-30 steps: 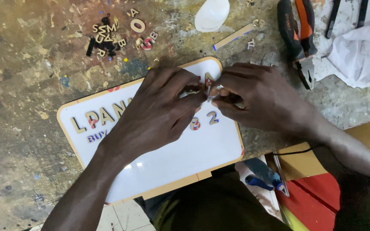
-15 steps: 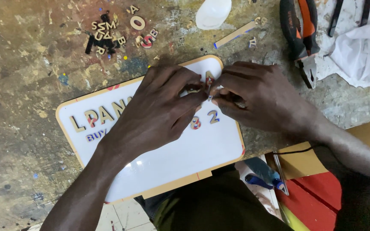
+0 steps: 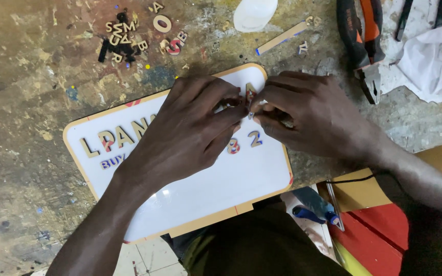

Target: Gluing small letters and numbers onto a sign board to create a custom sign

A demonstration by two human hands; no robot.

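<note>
A white sign board (image 3: 221, 189) with an orange rim lies tilted on the worn workbench. Small wooden letters and numerals (image 3: 124, 135) are stuck on it, some with red and blue marks. My left hand (image 3: 188, 130) rests over the board's middle, fingertips pinched near its upper right corner. My right hand (image 3: 310, 115) meets it there from the right. Both sets of fingertips close on a small wooden letter piece (image 3: 250, 94) above the board's surface. Parts of the lettering are hidden under my hands.
A heap of loose cut-out letters (image 3: 129, 36) lies at the top left. Orange-handled pliers (image 3: 361, 41), a white cloth (image 3: 431, 61), a small wooden strip (image 3: 282, 38) and a white blob (image 3: 254, 13) sit along the top. A red surface (image 3: 384, 235) is below right.
Both hands stay pinched together at the board's upper right corner; only slight finger shifts show. The board has not moved.
</note>
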